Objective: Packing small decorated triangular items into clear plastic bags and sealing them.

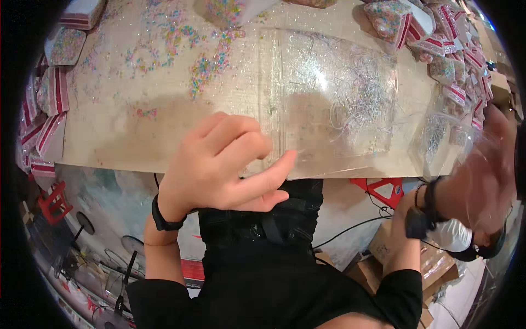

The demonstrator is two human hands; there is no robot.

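My left hand [216, 164] is over the near edge of the table, its back to the camera. Some of its fingers are curled, while two lower digits point right with a gap between them; I see nothing held there. Right of it lies a clear plastic sheet or bag [312, 120] with a tangle of thin silvery strands [361, 98] on or in it. My right hand [487, 175] is raised at the far right, smeared by motion. Clear, shiny film shows around it, and whether the fingers grip it cannot be made out. A small clear bag with dark thin pieces [434, 137] lies nearby.
Pastel beads [211, 66] are scattered over the table [109, 126], with a small pink bow [147, 113]. Packs with pink-striped edges are piled at the left [53, 90] and right [433, 44]. A bead-filled bag [224, 11] lies at the back. Red stools and cardboard boxes [378, 247] stand below.
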